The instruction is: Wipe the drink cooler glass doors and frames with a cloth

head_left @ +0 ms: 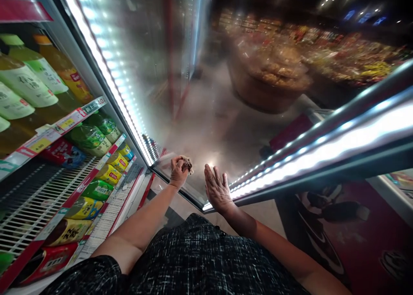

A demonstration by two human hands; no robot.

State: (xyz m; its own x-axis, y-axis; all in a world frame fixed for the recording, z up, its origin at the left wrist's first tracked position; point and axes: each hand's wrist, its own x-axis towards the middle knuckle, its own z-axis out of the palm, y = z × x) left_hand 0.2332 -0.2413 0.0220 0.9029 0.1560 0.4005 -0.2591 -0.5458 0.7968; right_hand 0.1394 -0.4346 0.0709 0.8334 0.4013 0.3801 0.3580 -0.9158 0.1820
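Note:
A glass door (pixel 203 114) of a drinks cooler stands swung open in front of me, with bright light strips along its edges. My left hand (pixel 178 173) is closed around a crumpled, brownish-grey cloth (pixel 187 165) close to the lower part of the glass. Beside it, my right hand (pixel 218 187) is spread, fingers stretched out, at the glass next to the lit door frame (pixel 309 157). Whether its palm presses on the pane I cannot tell. Part of the cloth is hidden inside my left fingers.
On the left, cooler shelves hold green-capped bottles (pixel 35 78) and a row of lying bottles (pixel 97 189) behind red price rails (pixel 61 215). Through the glass, a round tub (pixel 267 80) of goods appears blurred. A red printed panel (pixel 351 230) stands at lower right.

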